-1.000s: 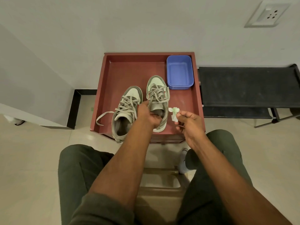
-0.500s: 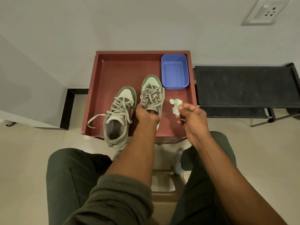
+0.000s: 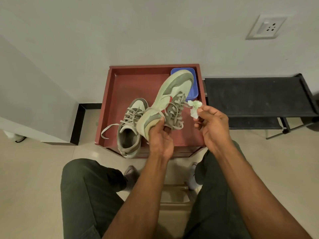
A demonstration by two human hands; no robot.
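Two tight grips: left hand (image 3: 160, 140) around sneaker (image 3: 172, 94), right hand (image 3: 214, 128) on crumpled wipe (image 3: 195, 107).

tray (image 3: 134, 87) back-left floor lay open; second shoe (image 3: 128, 128) blocked front-left, blue box (image 3: 195, 90) filled back-right corner, held shoe (image 3: 172, 94) hung over middle-right; rim walled all sides.

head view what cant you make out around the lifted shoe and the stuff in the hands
Head view: blue tub, mostly behind the lifted shoe; its inside is hidden.
Head view: lifted shoe's opening, covered by the left hand gripping it.
Head view: white-green wad pinched by the right hand, too small and crumpled to tell tissue from cloth.
Head view: black rack, cut off by the right edge.
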